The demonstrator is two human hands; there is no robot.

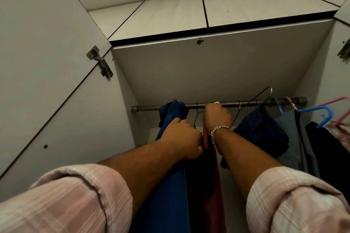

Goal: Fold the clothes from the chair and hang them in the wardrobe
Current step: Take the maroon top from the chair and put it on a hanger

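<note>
I look up into an open wardrobe with a metal rail across it. My right hand is raised to the rail, fingers curled over the hook of a thin black wire hanger. A dark red garment hangs down from that hanger between my forearms. My left hand grips the hanger's left side and the cloth just below the rail. A blue garment hangs on the rail to the left, partly behind my left arm.
To the right on the rail hang a dark navy garment, a grey-blue one, a black one, plus a blue plastic hanger and a pink one. The left door stands open.
</note>
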